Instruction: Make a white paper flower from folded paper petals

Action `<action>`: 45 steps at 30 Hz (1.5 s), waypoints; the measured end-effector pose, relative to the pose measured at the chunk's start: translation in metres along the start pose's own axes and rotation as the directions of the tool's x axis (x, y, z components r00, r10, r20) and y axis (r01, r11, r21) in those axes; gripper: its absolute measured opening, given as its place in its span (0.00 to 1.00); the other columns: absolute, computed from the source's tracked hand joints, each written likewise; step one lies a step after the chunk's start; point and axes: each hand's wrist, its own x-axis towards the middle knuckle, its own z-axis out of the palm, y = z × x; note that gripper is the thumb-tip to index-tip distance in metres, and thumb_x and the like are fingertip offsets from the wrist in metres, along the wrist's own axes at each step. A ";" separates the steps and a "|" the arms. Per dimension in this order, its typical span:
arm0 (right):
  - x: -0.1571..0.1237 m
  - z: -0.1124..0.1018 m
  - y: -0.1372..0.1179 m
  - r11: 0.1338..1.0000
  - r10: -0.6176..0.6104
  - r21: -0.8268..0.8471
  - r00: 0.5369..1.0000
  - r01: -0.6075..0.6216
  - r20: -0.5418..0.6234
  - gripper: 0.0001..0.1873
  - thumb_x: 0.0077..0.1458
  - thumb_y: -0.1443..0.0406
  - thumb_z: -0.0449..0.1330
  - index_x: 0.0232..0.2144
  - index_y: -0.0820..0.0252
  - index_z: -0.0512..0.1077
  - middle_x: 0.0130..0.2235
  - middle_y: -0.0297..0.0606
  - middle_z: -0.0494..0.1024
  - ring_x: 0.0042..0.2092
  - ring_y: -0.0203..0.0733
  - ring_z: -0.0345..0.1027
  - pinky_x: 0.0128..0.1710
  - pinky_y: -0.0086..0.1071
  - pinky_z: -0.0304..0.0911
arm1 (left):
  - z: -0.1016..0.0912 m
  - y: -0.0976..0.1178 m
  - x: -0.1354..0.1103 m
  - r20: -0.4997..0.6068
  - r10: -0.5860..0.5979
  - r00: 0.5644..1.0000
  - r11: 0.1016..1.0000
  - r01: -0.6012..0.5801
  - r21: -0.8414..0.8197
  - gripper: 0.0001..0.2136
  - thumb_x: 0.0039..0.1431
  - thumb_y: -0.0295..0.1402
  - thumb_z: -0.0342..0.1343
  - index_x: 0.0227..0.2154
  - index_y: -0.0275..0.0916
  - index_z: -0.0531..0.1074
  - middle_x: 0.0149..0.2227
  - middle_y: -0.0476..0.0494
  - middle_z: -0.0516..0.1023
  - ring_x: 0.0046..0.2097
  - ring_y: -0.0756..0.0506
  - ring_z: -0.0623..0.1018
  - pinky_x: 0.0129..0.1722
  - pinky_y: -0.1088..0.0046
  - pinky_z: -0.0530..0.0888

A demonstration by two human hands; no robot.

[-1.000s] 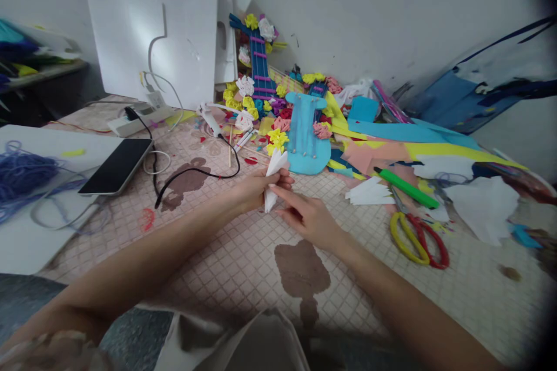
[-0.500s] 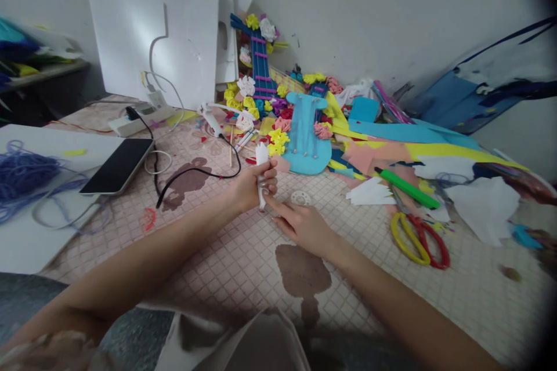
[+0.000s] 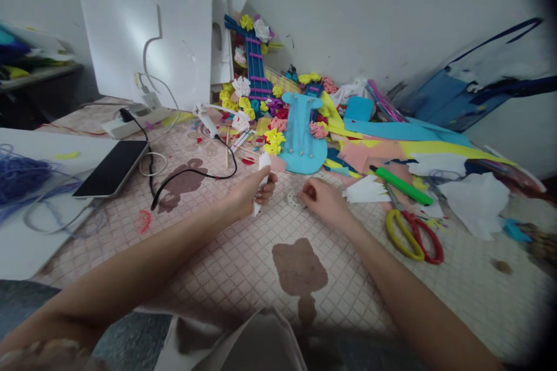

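My left hand [image 3: 255,192] is closed around a strip of white paper [image 3: 264,161], folded narrow. The strip sticks out above and below the fingers. To its right, my right hand [image 3: 325,200] is lifted off the strip, with thumb and fingertips curled together; what they hold, if anything, is too small to make out. Beside those fingertips lies a pale round disc with small holes [image 3: 293,199], partly covered by the hand. Right of this hand are white paper pieces [image 3: 368,190], a green cutter-like tool [image 3: 402,184] and scissors [image 3: 407,237] with yellow and red handles.
A light blue guitar-shaped cutout [image 3: 302,156] and paper flowers [image 3: 274,140] lie at the back. A glue gun [image 3: 208,124] with a black cord rests left of them. Farther left are a phone [image 3: 112,168], a power strip [image 3: 134,116] and purple yarn [image 3: 21,171].
My right hand has moved away from the paper strip to the right, its fingers now curled together. My left hand still grips the strip, tilted a little more. The view has shifted slightly.
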 end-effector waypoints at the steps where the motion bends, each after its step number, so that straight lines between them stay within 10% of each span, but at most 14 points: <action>1: -0.001 0.003 -0.002 1.000 0.003 -0.015 1.000 -0.003 -0.004 0.02 0.51 0.66 0.56 0.28 0.59 0.68 0.29 0.36 0.74 0.31 0.39 0.65 0.29 0.30 0.53 | 0.000 -0.002 0.000 -0.004 -0.008 1.000 1.000 0.008 0.011 0.16 0.65 0.38 0.42 0.25 0.35 0.63 0.16 0.58 0.52 0.13 0.58 0.50 0.12 0.85 0.47; 23: -0.009 0.005 -0.020 0.973 0.038 0.229 0.994 -0.014 -0.099 0.04 0.51 0.64 0.56 0.31 0.58 0.66 0.28 0.33 0.72 0.27 0.36 0.64 0.28 0.30 0.55 | -0.002 -0.011 -0.001 -0.023 0.086 0.996 0.972 -0.079 0.222 0.07 0.51 0.30 0.59 0.30 0.35 0.66 0.17 0.61 0.50 0.15 0.59 0.49 0.14 0.83 0.43; 32: -0.014 -0.005 -0.033 0.627 0.085 0.775 0.982 0.078 -0.167 0.12 0.52 0.58 0.60 0.36 0.58 0.68 0.27 0.31 0.70 0.25 0.33 0.60 0.23 0.27 0.57 | 0.002 -0.012 -0.010 0.172 0.141 0.975 0.931 -0.189 0.311 0.17 0.49 0.42 0.62 0.26 0.38 0.60 0.17 0.61 0.49 0.17 0.59 0.47 0.15 0.82 0.44; 39: -0.017 -0.008 -0.037 0.202 0.001 0.967 0.988 -0.154 0.157 0.17 0.50 0.51 0.59 0.35 0.56 0.69 0.26 0.32 0.67 0.24 0.34 0.60 0.19 0.27 0.57 | 0.000 -0.010 -0.010 0.281 0.250 0.926 0.926 -0.314 0.209 0.18 0.49 0.43 0.63 0.29 0.37 0.62 0.17 0.61 0.47 0.18 0.58 0.46 0.17 0.82 0.44; 45: -0.019 -0.004 -0.040 0.208 -0.072 0.959 0.974 -0.195 0.214 0.14 0.52 0.53 0.56 0.34 0.55 0.66 0.29 0.36 0.70 0.30 0.38 0.64 0.28 0.32 0.64 | -0.001 -0.011 -0.009 0.290 0.305 0.907 0.894 -0.378 0.240 0.17 0.49 0.44 0.62 0.28 0.36 0.64 0.16 0.61 0.49 0.18 0.58 0.47 0.17 0.80 0.45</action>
